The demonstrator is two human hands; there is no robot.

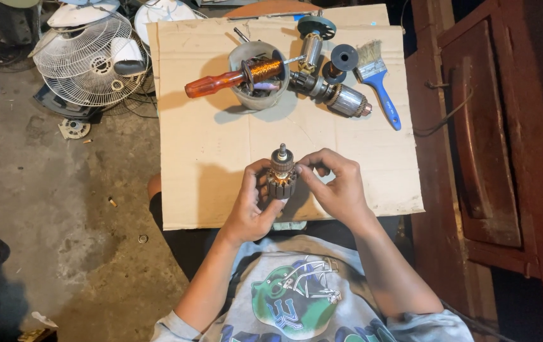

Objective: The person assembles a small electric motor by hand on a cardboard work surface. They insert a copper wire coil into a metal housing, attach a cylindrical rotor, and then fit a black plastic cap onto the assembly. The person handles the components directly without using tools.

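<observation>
Both hands (297, 193) gripping armature (281, 172), lower half hidden

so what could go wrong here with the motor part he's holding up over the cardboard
1. The armature is held upright in both hands, left hand and right hand, above the cardboard; a slipping grip could drop it.
2. The screwdriver lies across the tub rim and might roll off if bumped.
</observation>
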